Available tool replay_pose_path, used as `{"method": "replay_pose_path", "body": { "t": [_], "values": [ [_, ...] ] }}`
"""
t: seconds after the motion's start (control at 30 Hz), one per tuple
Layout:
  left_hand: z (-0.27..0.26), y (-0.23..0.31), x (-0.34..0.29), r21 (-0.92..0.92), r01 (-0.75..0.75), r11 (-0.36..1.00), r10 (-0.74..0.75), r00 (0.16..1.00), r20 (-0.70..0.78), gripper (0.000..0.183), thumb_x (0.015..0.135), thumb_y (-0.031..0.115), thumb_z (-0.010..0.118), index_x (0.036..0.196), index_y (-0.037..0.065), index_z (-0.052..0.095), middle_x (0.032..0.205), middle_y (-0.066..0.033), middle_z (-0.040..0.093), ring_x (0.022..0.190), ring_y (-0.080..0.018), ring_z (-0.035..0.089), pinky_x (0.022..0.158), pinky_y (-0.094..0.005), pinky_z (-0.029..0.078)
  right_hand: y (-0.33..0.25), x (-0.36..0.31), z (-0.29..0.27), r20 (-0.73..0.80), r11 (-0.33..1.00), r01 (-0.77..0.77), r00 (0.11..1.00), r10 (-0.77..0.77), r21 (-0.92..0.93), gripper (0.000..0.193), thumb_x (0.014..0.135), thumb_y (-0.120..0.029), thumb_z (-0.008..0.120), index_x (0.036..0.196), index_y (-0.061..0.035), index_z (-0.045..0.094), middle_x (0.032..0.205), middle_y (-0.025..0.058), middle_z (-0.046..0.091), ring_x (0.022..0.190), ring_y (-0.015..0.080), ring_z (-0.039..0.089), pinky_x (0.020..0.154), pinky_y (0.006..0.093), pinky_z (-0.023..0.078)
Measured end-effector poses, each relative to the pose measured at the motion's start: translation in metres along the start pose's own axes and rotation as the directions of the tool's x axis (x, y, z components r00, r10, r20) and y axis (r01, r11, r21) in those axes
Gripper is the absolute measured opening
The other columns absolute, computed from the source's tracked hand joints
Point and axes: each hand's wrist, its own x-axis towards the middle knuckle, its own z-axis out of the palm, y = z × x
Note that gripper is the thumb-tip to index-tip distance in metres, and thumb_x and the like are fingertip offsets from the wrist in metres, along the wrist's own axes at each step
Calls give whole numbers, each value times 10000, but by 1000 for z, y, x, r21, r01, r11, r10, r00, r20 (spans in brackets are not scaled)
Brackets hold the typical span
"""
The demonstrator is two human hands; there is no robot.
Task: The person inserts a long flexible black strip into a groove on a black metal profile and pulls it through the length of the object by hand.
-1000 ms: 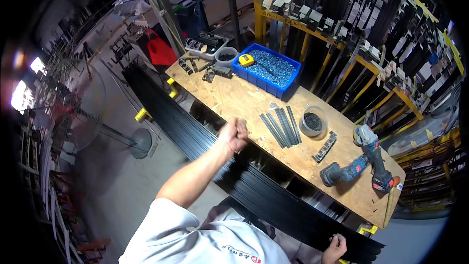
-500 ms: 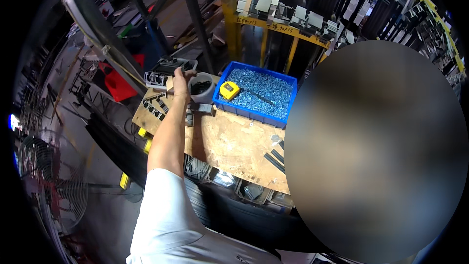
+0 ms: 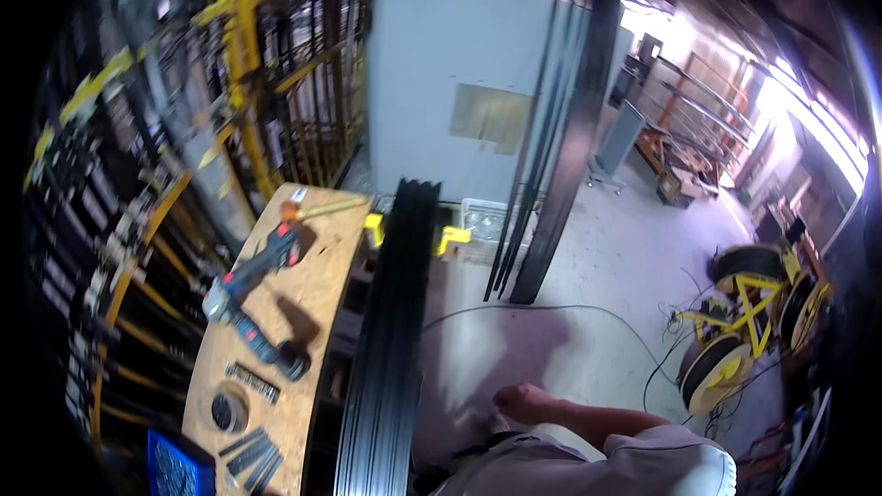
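Note:
My right hand (image 3: 522, 402) is at the lower middle, with its forearm coming in from the right. Its fingers are curled into a loose fist, and nothing shows in them. My left hand is out of view. The closest thing on the left is a stack of long black profiles (image 3: 390, 340), apart from the hand, lying alongside a wooden workbench (image 3: 326, 312). Two cordless power tools (image 3: 262, 344) (image 3: 274, 255) rest on that bench. Nearer me are a round tub with dark contents (image 3: 228, 409), several dark strips (image 3: 253, 459) and a blue bin (image 3: 175, 464).
Yellow supports (image 3: 452, 239) flank the profiles. Tall dark bars (image 3: 560, 193) lean upright before a large pale panel (image 3: 432, 83). A cable (image 3: 588, 308) crosses the floor toward yellow-framed reels (image 3: 721, 372) on the right. Racks of profiles (image 3: 147, 248) line the left.
The view has swung right, from the blue bin and tubs to the bench's other end and the floor. My left hand has left the view; my right hand now shows.

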Motion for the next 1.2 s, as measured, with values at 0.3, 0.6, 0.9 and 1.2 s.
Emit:
{"method": "replay_pose_path", "body": {
  "t": [0.3, 0.6, 0.9, 1.2],
  "values": [
    [-177, 381, -15, -899, 376, 224, 761, 509, 402, 285, 991, 274, 545, 973, 36, 700, 851, -147, 697, 749, -274, 653, 654, -394, 521, 176, -35, -25, -152, 959, -87, 980, 131, 268, 291, 956, -330, 599, 1059, -73, 686, 937, 151, 710, 873, 365, 679, 781, 432, 547],
    [-246, 572, -46, -996, 92, 1, 1000, -4, 1, 157, 898, 210, 613, 896, 73, 690, 808, -205, 668, 743, -401, 664, 651, -498, 525, 272, 41, -118, -207, 724, -213, 872, 443, 656, 293, 939, -257, 621, 1057, -5, 714, 847, 108, 742, 788, 171, 721, 745, 324, 567],
    [-218, 753, -16, -994, 3, -113, 973, -202, -112, 164, 882, 184, 584, 955, 50, 642, 849, -201, 658, 805, -390, 660, 737, -483, 525, 302, 188, -229, -421, 895, -10, 880, 220, 446, 249, 916, -255, 655, 958, -14, 703, 799, 195, 682, 743, 389, 664, 685, 425, 528],
    [-210, 823, 20, -991, -37, 126, 991, -35, 127, 183, 853, 193, 666, 951, 39, 656, 744, -198, 655, 675, -411, 636, 623, -482, 522, 383, 396, -501, -728, 967, -21, 654, 206, 255, 382, 889, -238, 692, 1161, 26, 647, 1102, 271, 667, 1036, 415, 651, 908, 444, 524]
  ]
}}
